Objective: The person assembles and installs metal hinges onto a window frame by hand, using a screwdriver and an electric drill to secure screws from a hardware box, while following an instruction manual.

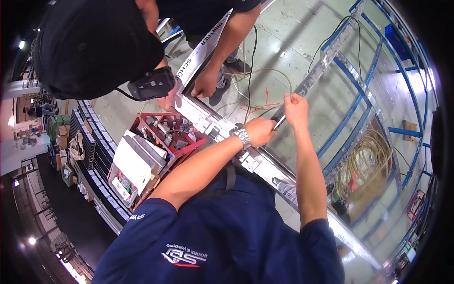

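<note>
My right hand (296, 113) is closed around the reddish handle of a slim tool that looks like a screwdriver (281, 121), its pale shaft slanting down toward my left hand. My left hand (260, 131), with a metal watch (244, 138) on the wrist, has its fingers curled near the tool's lower end. What lies inside those fingers is hidden. Both hands are over the inner side of a white window or door profile (272, 177), which crosses diagonally in front of my body. White and metal fittings (212, 129) sit along it.
A co-worker in a black cap (94, 47) leans over the profile's far end, one hand (205, 84) on it. A red toolbox (182, 150) full of tools stands at left. Blue-edged racks (352, 71), coiled hose (364, 163) and loose cables (249, 71) are at right.
</note>
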Demonstrator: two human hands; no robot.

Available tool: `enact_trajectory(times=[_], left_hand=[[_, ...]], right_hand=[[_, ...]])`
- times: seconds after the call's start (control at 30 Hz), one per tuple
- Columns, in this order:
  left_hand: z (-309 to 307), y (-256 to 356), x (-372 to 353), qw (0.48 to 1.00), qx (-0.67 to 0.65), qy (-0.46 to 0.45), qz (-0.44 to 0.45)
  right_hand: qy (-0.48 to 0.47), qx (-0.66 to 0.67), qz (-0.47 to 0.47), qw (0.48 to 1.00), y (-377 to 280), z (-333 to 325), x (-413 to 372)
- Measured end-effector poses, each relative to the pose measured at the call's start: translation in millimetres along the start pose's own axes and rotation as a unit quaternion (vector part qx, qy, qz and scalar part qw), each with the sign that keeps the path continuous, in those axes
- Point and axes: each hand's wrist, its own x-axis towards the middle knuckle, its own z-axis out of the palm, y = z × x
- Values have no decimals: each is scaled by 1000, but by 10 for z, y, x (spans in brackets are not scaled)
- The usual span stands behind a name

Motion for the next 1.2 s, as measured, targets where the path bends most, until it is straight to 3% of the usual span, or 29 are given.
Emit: enact_trajectory(times=[0.1,0.27,0.3,0.4,0.43,0.5,0.77,0.87,0.9,0.93,1.0,1.1,1.2], left_hand=[[24,-37,18,999,-23,24,18],[34,-70,21,997,6,61,55],[15,-66,31,996,-58,42,45],[18,-45,-2,990,-79,104,48],[-15,-12,-61,989,-79,114,43],[-175,100,-188,988,-72,128,40],[-740,183,-749,949,-178,208,154],[-865,139,-949,964,-170,166,118],[-916,99,-1032,971,-164,146,97],[-977,27,-1135,970,-157,159,93],[-1067,-150,-1406,970,-144,181,79],[-1129,-330,-1743,973,-159,156,54],[-1084,-333,-1873,971,-181,152,27]], right_hand=[[-8,83,36,996,-94,-34,-79],[-7,112,-34,993,-41,-82,-76],[-2,112,-42,993,-49,-82,-75],[30,146,-9,989,-322,-135,-124],[52,141,-56,987,-225,-109,-57],[52,153,-34,986,-418,-174,-121],[178,190,-10,965,-828,-364,-371],[110,187,49,975,-1310,-184,-557],[-1,201,-41,979,-1087,-179,-472],[-59,332,-17,941,-1108,-133,-410],[-174,569,40,803,-1162,35,-268],[-267,478,61,834,-940,345,-36],[-374,419,34,827,-1024,468,-105]])
